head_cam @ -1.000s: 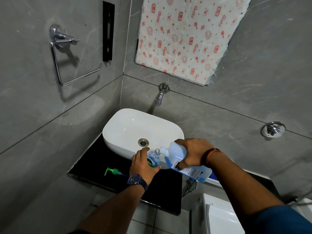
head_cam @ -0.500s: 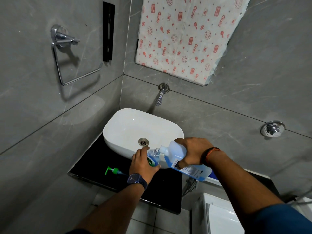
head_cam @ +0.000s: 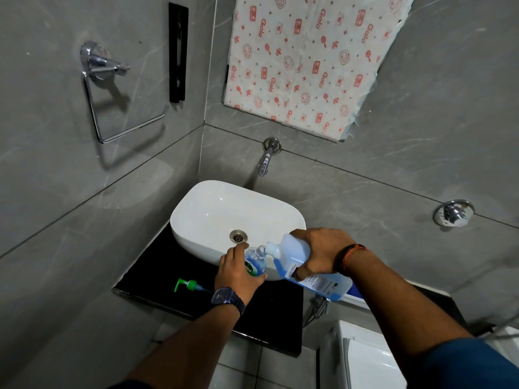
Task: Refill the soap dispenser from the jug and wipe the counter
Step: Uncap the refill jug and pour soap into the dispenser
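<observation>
A small clear soap dispenser bottle [head_cam: 257, 263] with blue liquid and a green label stands on the black counter [head_cam: 157, 273] in front of the white basin [head_cam: 213, 211]. My left hand [head_cam: 237, 273] grips it from the left. My right hand [head_cam: 320, 252] holds a translucent jug [head_cam: 292, 255] of blue soap, tilted so its white spout meets the bottle's open neck. The green pump head [head_cam: 189, 285] lies on the counter to the left, detached.
A chrome tap [head_cam: 265, 160] juts from the grey tiled wall above the basin. A towel ring [head_cam: 112, 102] hangs on the left wall, a valve knob [head_cam: 453, 212] on the right. A white toilet tank [head_cam: 365, 357] sits lower right.
Nothing has visibly moved besides a slight camera shift; the jug stays tilted at the bottle's neck in the same hold.
</observation>
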